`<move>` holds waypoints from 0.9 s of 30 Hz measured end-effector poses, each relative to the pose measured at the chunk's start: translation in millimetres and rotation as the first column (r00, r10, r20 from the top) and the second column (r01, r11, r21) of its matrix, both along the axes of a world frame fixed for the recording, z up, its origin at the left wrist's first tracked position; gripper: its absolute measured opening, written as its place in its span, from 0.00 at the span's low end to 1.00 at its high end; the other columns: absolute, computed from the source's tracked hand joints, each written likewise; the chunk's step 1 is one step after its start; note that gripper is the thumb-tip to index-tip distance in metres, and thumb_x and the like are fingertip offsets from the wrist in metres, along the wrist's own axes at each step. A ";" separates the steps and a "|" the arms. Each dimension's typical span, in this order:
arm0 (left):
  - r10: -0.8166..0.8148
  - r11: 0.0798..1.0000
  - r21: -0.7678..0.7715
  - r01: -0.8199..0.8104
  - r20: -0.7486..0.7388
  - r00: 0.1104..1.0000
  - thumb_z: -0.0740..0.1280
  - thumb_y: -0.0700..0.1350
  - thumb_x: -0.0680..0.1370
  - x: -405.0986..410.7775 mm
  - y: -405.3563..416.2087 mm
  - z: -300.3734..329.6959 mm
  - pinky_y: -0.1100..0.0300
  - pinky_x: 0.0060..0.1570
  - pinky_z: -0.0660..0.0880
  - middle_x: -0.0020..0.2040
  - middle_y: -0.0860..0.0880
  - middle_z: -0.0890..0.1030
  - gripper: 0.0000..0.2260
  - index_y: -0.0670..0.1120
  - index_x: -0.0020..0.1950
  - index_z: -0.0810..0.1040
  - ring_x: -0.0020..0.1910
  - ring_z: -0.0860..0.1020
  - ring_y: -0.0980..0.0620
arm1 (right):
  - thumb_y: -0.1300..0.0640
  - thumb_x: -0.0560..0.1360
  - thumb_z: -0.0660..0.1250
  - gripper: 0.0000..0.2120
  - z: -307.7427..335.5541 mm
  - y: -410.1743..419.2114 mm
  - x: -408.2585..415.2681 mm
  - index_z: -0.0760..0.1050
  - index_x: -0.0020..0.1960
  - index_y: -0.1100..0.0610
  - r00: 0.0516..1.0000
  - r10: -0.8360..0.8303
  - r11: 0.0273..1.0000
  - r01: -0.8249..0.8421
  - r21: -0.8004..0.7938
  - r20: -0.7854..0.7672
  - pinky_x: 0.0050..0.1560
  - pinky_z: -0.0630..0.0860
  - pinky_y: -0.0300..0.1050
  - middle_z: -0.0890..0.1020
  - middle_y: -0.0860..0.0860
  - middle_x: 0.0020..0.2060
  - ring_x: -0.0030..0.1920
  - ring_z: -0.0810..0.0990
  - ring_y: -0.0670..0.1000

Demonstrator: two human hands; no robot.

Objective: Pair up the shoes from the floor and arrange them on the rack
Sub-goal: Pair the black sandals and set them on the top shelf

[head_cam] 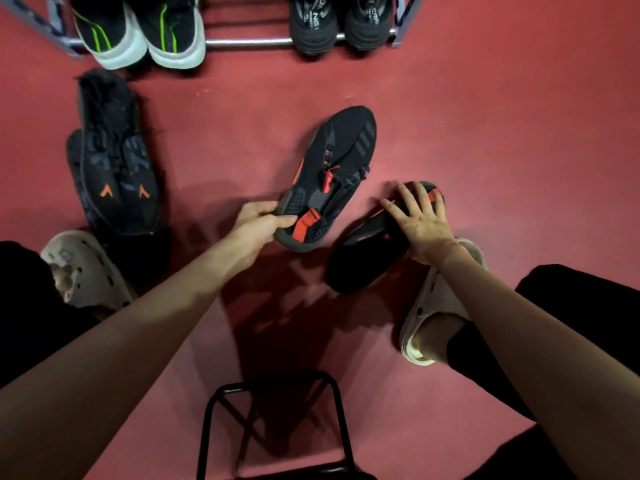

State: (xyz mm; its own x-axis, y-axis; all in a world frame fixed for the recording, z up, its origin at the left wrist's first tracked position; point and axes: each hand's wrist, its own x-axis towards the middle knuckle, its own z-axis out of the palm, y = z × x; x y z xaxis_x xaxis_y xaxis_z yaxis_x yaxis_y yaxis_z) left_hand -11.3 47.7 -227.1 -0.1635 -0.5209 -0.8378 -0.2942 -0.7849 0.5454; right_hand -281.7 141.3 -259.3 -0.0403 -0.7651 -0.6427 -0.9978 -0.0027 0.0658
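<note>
Red floor [485,133] spreads under everything, and both bare forearms reach forward and down across it. At the top edge the metal rack [249,42] holds two pairs: black sneakers with green stripes [138,32] on the left and dark grey shoes [341,22] on the right. Left of the arms, a black pair with orange marks [114,161] lies on the floor, one shoe partly over the other. The left hand [258,225] pinches the heel of a black shoe with red straps [329,174], thumb on top. The right hand [420,221], fingers spread, presses on its mate [367,251], which lies on its side just beside it.
</note>
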 end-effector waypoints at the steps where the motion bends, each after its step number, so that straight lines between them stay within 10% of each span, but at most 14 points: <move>1: 0.003 1.000 0.008 -0.003 -0.002 1.000 0.67 0.32 0.73 -0.8 1.4 -0.1 0.56 0.51 0.77 0.29 0.56 0.84 0.15 0.37 0.60 0.78 0.31 0.81 0.60 | 0.58 0.70 0.70 0.45 0.1 -0.2 -0.6 0.46 0.78 0.46 1.000 0.016 1.000 -0.016 -0.003 -0.015 0.74 0.44 0.64 0.48 0.56 0.78 0.77 0.45 0.61; 7: 0.035 0.999 0.016 -0.035 0.005 0.999 0.67 0.32 0.73 5.2 -0.1 8.8 0.65 0.38 0.81 0.32 0.55 0.85 0.13 0.38 0.58 0.79 0.33 0.82 0.60 | 0.58 0.57 0.78 0.36 -8.0 -4.7 -3.0 0.74 0.65 0.57 0.966 0.224 0.963 -0.239 -0.121 -0.126 0.67 0.67 0.62 0.78 0.60 0.60 0.63 0.75 0.66; 12: 0.091 0.996 -0.010 -0.091 0.028 0.995 0.68 0.32 0.73 15.5 -12.5 25.7 0.66 0.34 0.80 0.45 0.46 0.85 0.16 0.37 0.61 0.76 0.35 0.83 0.58 | 0.44 0.54 0.78 0.50 13.7 -11.4 -2.8 0.63 0.70 0.58 0.991 0.109 0.994 -0.108 0.005 -0.084 0.74 0.52 0.62 0.71 0.60 0.61 0.62 0.70 0.63; 15: 0.073 0.996 -0.050 -0.073 0.001 0.997 0.66 0.32 0.74 21.0 -17.1 43.8 0.67 0.35 0.79 0.34 0.53 0.85 0.12 0.40 0.56 0.78 0.31 0.82 0.60 | 0.32 0.55 0.74 0.49 37.3 -14.0 10.0 0.64 0.66 0.59 0.989 -0.147 0.989 0.147 -0.024 -0.014 0.66 0.63 0.59 0.72 0.59 0.59 0.60 0.73 0.62; 19: 0.108 0.990 -0.087 -0.108 0.005 0.994 0.67 0.34 0.74 31.1 -16.3 78.6 0.68 0.35 0.78 0.29 0.56 0.83 0.06 0.44 0.47 0.80 0.29 0.81 0.62 | 0.35 0.59 0.73 0.43 75.2 -25.9 27.7 0.65 0.63 0.59 0.849 -0.516 0.855 0.519 -0.001 0.117 0.58 0.72 0.57 0.72 0.59 0.60 0.62 0.72 0.64; 24: 0.153 0.978 -0.140 -0.157 -0.037 0.988 0.72 0.39 0.70 59.0 -6.7 137.2 0.51 0.57 0.76 0.48 0.42 0.83 0.18 0.35 0.58 0.79 0.48 0.80 0.47 | 0.36 0.62 0.73 0.41 128.4 -38.4 41.5 0.63 0.63 0.62 0.625 -0.719 0.664 0.747 0.036 0.303 0.52 0.73 0.52 0.76 0.59 0.59 0.60 0.76 0.62; 27: 0.125 0.971 -0.195 -0.141 -0.094 0.988 0.69 0.39 0.73 72.6 -2.7 169.9 0.60 0.44 0.78 0.34 0.50 0.85 0.05 0.41 0.47 0.82 0.33 0.81 0.55 | 0.36 0.60 0.74 0.41 163.9 -40.3 48.0 0.71 0.61 0.64 0.446 -0.797 0.524 0.845 0.102 0.407 0.43 0.71 0.45 0.79 0.58 0.54 0.55 0.79 0.58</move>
